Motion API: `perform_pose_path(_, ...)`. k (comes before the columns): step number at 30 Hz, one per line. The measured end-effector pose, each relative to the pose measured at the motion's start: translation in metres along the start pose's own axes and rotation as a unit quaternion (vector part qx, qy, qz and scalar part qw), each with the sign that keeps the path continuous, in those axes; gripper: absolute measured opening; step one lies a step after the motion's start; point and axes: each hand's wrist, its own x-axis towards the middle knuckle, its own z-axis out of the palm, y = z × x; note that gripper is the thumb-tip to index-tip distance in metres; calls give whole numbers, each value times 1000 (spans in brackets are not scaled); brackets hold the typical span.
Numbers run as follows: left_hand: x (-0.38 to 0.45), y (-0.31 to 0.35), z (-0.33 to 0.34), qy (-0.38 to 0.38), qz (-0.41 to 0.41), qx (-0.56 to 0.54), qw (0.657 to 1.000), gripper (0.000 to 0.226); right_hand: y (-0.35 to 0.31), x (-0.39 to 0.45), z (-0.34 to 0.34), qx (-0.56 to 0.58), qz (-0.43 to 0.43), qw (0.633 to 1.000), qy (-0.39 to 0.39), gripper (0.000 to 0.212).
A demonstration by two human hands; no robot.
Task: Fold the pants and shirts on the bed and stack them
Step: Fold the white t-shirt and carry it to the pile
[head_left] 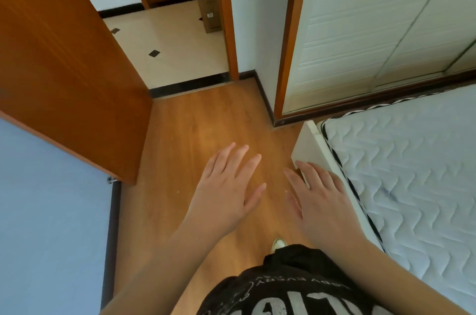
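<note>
Head view: left hand (226,186) and right hand (319,198) spread flat, holding nothing, over floor (201,129) beside bed (412,173).

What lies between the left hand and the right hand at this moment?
Only bare wooden floor shows in the gap between the left hand and the right hand; both are open and hold nothing. The head view shows this.

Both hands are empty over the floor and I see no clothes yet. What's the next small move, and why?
Probably turn right toward the bed. The left hand and right hand are both open, holding nothing, over the wooden floor. Only a bare corner of the mattress shows, at the right edge, with no pants or shirts in view.
</note>
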Motion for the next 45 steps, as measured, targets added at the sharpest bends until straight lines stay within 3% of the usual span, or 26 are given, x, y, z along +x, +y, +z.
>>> perform_pose_path(5,66,-23,-2,5,-20,-19,1000,58,32,80,7,2,-9,1000,-18,41)
perform_pose_path(12,153,-86,12,-11,15,-15,1000,57,21,182,31,17,3,1000,2,42)
perform_pose_path(19,254,-184,19,-25,113,-5,993,58,-4,285,63,-19,82,995,-59,43)
perform_pose_path(24,322,-219,18,-46,172,-26,984,60,-6,335,66,-21,132,989,-55,47)
perform_pose_path(31,425,-194,35,-25,241,-30,970,52,44,367,82,-45,228,971,-46,46)
perform_pose_path(38,543,-129,40,-63,297,-11,953,60,132,407,87,-31,309,950,-24,50)
perform_pose_path(45,635,-85,36,-54,395,10,917,56,207,442,86,-34,332,942,-12,45)
